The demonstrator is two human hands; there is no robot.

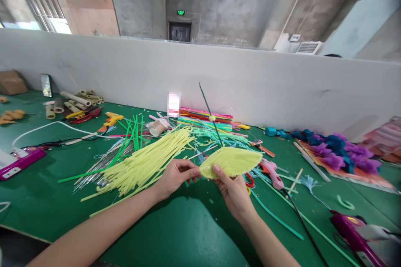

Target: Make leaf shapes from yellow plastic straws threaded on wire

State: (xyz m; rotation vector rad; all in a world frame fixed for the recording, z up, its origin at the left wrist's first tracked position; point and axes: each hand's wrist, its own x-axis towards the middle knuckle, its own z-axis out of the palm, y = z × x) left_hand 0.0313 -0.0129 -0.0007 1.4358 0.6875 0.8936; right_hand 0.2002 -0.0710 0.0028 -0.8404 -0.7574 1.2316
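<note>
My right hand grips a pale yellow, leaf-shaped piece made of fuzzy pipe cleaners, thumb on its near face and the other fingers behind. At the piece's left tip, my left hand has thumb and forefinger pinched together on a yellow strand end. Behind the piece, a thin dark green stem with a small yellow ball rises at a tilt; where its lower end sits is hidden. A large pile of loose yellow pipe cleaners lies just beyond my left hand.
A pink glue gun and red-handled scissors lie right of my right hand. Farther left are a yellow glue gun and a purple power strip. Purple and blue fuzzy pieces lie right. A white partition borders the green table.
</note>
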